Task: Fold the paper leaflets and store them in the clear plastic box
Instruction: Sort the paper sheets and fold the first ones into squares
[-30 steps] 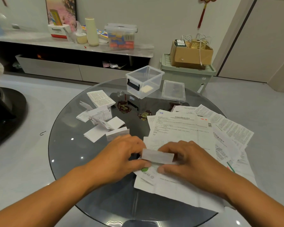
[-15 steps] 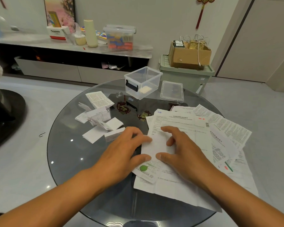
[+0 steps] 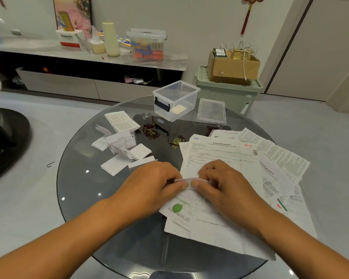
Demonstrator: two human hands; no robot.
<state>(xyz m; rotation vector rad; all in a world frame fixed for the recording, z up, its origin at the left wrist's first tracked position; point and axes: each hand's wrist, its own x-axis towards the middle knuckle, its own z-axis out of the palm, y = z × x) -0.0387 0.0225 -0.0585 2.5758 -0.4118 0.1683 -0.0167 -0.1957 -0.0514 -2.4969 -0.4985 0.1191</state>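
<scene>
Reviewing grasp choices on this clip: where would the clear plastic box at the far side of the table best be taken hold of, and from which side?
Probably from above, gripping the clear plastic box across its open rim: the lid lies beside it, so both long walls are exposed. The dark latch handle on the near-left end looks too small to carry by.

- A round dark glass table (image 3: 85, 198) carries everything.
- A clear plastic box (image 3: 175, 100) stands open at the far edge, its lid (image 3: 211, 111) just beside it.
- Folded leaflets (image 3: 125, 146) lie clustered on the left.
- Unfolded sheets (image 3: 250, 168) overlap on the right.
</scene>
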